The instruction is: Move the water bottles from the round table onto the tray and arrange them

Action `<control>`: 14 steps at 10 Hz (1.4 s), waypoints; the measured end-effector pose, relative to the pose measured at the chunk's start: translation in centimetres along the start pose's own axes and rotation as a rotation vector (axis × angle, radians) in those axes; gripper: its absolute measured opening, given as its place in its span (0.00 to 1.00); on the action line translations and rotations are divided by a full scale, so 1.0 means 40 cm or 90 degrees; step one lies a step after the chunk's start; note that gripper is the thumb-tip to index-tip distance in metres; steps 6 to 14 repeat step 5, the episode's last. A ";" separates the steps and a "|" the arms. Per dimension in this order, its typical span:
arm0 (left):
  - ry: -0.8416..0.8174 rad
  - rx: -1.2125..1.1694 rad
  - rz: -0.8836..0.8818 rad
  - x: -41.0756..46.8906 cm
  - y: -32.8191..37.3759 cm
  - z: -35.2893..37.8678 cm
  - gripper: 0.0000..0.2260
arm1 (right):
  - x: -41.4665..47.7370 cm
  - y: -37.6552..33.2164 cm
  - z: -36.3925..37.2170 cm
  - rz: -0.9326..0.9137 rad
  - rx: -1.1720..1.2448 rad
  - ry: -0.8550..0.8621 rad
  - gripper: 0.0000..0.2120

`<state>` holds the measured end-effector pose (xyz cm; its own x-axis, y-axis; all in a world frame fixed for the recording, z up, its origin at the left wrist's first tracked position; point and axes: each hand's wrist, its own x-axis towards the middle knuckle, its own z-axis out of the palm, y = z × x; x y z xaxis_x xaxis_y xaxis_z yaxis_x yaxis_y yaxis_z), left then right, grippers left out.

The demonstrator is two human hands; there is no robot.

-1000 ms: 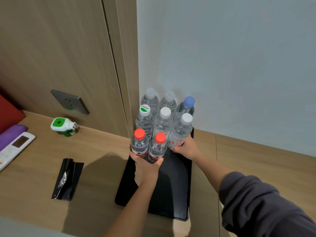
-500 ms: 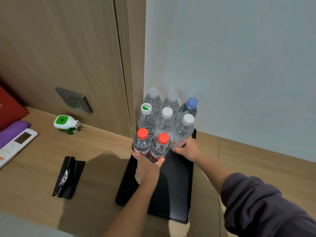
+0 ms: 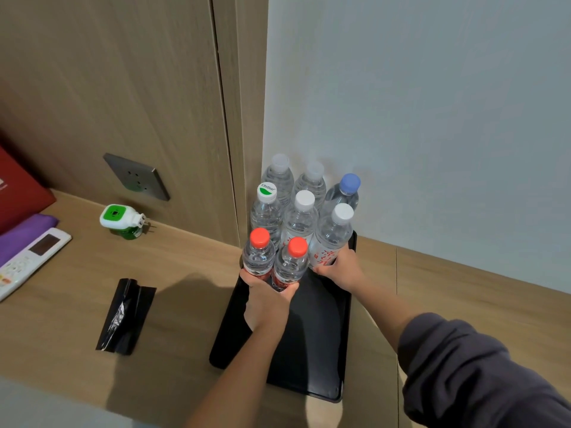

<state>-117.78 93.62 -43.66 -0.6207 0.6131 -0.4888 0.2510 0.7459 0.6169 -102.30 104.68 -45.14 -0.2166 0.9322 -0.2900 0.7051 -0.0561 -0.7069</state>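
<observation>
where bottles (image 3: 259, 259) stand, left hand (image 3: 267, 299) grips.

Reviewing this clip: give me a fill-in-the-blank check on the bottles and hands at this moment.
1. The left hand grips the two front bottles, whose caps are ____.
2. The right hand holds a bottle with red lettering and a ____ cap.
3. The back-right bottle has a ____ cap.
4. In all, ____ bottles stand together at the far end of the black tray.
Missing words: red; white; blue; eight.
</observation>
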 end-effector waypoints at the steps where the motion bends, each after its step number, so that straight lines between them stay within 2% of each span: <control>1: -0.002 -0.005 0.004 -0.002 -0.004 -0.002 0.53 | -0.007 -0.008 -0.004 0.016 -0.009 -0.004 0.40; 3: -0.026 -0.017 0.000 -0.002 -0.007 -0.008 0.53 | -0.023 -0.028 -0.039 0.014 -0.006 -0.026 0.43; 4: -0.036 -0.020 -0.001 -0.002 -0.006 -0.012 0.53 | -0.056 -0.069 -0.074 -0.019 0.060 0.006 0.42; 5: -0.028 -0.026 -0.007 -0.012 0.001 -0.019 0.52 | -0.108 -0.130 -0.123 -0.007 0.097 0.046 0.47; 14: -0.028 -0.026 -0.007 -0.012 0.001 -0.019 0.52 | -0.108 -0.130 -0.123 -0.007 0.097 0.046 0.47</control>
